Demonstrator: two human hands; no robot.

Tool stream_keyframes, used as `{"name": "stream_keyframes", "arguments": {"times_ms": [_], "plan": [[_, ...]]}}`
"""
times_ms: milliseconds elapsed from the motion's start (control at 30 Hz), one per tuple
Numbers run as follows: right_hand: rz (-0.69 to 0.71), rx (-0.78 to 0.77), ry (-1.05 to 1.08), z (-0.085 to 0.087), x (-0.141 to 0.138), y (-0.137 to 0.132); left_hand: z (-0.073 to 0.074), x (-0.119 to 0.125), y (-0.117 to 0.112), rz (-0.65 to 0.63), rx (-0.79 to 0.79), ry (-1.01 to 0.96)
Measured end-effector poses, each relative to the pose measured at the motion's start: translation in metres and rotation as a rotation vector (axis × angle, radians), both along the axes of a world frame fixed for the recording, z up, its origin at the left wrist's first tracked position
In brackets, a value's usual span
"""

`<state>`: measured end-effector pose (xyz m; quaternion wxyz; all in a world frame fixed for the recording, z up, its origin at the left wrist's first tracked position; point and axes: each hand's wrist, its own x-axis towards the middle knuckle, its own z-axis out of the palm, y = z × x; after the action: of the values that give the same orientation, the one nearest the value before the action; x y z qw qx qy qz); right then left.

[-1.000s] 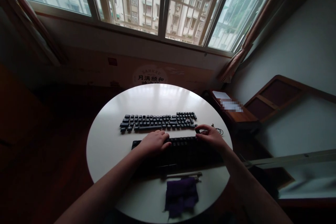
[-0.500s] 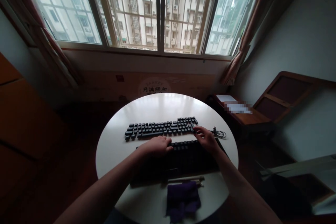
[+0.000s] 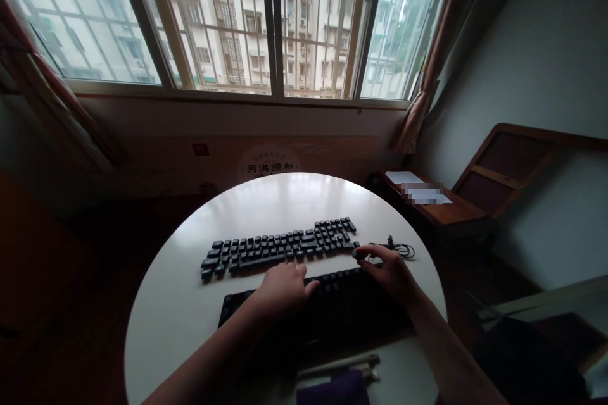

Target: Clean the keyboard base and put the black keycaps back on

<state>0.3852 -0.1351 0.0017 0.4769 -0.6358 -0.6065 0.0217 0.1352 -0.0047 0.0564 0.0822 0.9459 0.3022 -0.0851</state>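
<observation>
A black keyboard (image 3: 327,323) lies on the round white table, several keycaps (image 3: 332,280) fitted along its far row and its near part dark. My left hand (image 3: 282,288) is on its far edge, fingers bent over the edge and thumb on top; the fingertips are partly hidden. Between the thumb and fingers of my right hand (image 3: 392,271) is a small black keycap (image 3: 357,254), just beyond the keyboard's far right side. Loose black keycaps (image 3: 285,243) stand in keyboard-like rows behind, with a long space bar (image 3: 261,262) among them.
A coiled black cable (image 3: 403,250) lies right of the keycap rows. Near the front edge of the white table (image 3: 166,304) are a pale slim tool (image 3: 339,365) and purple cloth (image 3: 335,390). A wooden chair (image 3: 463,205) with papers stands at right, beyond the table.
My view has shifted closer to the table and slightly turned. My right hand stays by the right end of the keycap rows, the keycap now clearer in its fingers. My left hand remains on the keyboard.
</observation>
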Motion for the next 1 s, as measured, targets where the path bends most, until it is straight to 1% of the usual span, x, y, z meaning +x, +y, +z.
{"name": "stream_keyframes", "arguments": {"times_ms": [100, 200, 400, 533, 633, 800, 1000], "plan": [[0.063, -0.025, -0.031, 0.003, -0.005, 0.000, -0.008, -0.002, 0.002, 0.022, 0.014, -0.025], [0.093, -0.030, -0.052, 0.007, -0.008, -0.002, -0.012, -0.001, 0.001, 0.049, 0.025, -0.023], [0.078, -0.044, -0.045, 0.013, -0.005, -0.007, -0.010, 0.003, -0.002, 0.048, 0.023, -0.005], [0.102, -0.064, -0.069, 0.014, -0.003, -0.008, -0.010, 0.004, -0.004, 0.057, 0.045, -0.009], [0.120, -0.098, -0.094, 0.016, -0.003, -0.010, -0.007, 0.005, -0.006, 0.071, 0.040, 0.008], [0.204, -0.169, -0.115, 0.021, -0.008, -0.014, 0.000, 0.006, -0.009, 0.075, 0.017, 0.017], [0.277, -0.208, -0.231, 0.018, -0.018, -0.014, -0.004, 0.003, -0.009, 0.071, 0.027, -0.029]]}}
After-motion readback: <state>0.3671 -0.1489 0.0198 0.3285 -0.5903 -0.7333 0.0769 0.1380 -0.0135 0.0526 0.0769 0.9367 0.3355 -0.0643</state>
